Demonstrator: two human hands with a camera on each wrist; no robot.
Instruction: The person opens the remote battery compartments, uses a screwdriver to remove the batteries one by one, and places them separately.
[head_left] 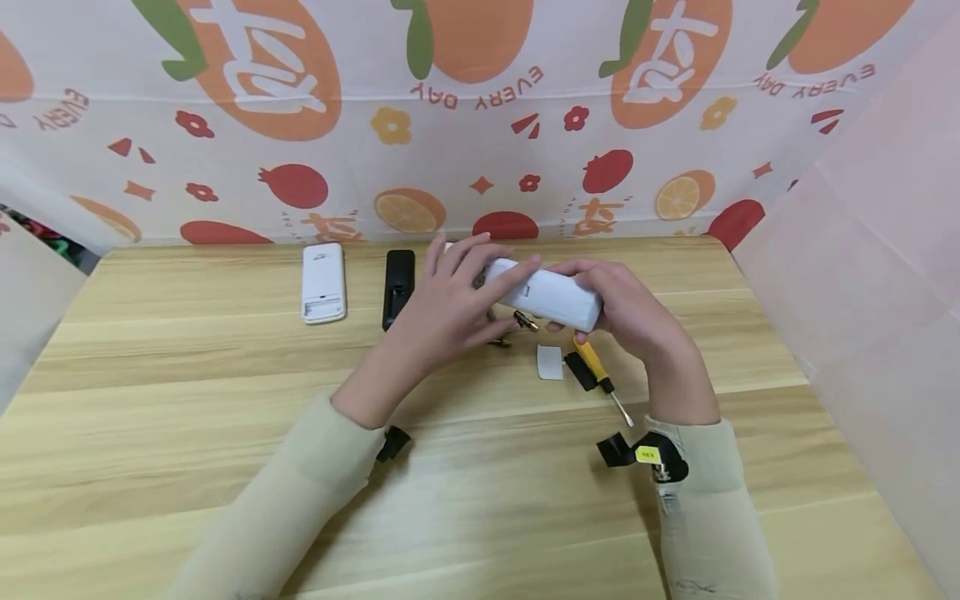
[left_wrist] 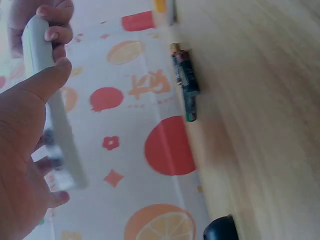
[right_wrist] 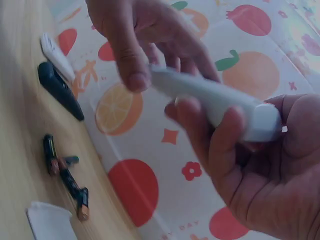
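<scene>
Near the frame's center, a right hand (head_left: 632, 310) grips 1 white remote (head_left: 553, 297), left hand (head_left: 448, 307) spread across it; slackened fingers could drop it.

the head view faces forward and down; nearer, tilted wrist views share the white remote (head_left: 551, 298).

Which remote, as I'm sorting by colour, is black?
In the head view, the middle remote, lying on the table. The other two are white: the left remote and the held remote, in the right hand.
</scene>
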